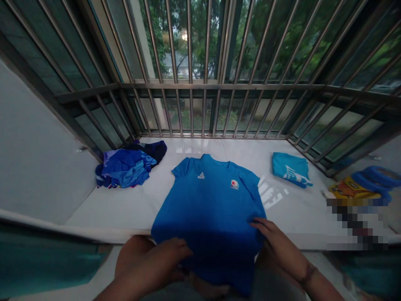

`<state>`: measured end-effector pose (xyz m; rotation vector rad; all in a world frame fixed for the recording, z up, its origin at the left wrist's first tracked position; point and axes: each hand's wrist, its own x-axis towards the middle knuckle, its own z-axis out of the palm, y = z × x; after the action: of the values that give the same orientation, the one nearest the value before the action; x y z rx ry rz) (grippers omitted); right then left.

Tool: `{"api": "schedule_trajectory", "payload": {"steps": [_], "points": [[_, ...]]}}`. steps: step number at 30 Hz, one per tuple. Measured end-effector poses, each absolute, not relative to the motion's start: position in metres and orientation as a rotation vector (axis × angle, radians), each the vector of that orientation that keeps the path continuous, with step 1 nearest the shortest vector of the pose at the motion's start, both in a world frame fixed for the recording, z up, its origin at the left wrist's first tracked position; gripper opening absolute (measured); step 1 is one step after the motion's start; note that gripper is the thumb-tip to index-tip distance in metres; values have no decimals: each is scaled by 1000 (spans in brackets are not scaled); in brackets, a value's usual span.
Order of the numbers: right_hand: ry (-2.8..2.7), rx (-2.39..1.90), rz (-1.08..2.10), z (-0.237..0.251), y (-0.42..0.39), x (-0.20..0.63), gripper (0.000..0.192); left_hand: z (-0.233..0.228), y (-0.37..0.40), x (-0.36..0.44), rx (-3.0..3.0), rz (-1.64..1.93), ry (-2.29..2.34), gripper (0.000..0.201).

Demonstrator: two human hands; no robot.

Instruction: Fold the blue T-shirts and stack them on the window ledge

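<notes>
A blue short-sleeved shirt (210,200) with two small white logos on the chest lies spread face up on a white window ledge (119,207), its hem hanging over the near edge. My left hand (163,257) rests on the shirt's lower left part, fingers curled onto the fabric. My right hand (277,242) lies flat on the lower right edge of the shirt, fingers pointing left.
A crumpled heap of dark and light blue clothes (130,165) lies at the ledge's back left. A folded light-blue garment (290,168) sits at the back right. Yellow and blue items (363,186) lie far right. Metal window bars (191,83) close off the ledge behind.
</notes>
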<state>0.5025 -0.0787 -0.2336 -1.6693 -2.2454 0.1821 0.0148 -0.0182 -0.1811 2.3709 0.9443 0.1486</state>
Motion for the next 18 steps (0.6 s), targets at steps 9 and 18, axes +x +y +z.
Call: {"api": "schedule_trajectory", "payload": {"steps": [9,18], "points": [[-2061,-1862,-35,-255,10,415,49,-211,131,92,2495,308,1293,43],[-1850,-2196,-108,-266,9,441,53,-258,117,62,2497,590,1757,33]]}}
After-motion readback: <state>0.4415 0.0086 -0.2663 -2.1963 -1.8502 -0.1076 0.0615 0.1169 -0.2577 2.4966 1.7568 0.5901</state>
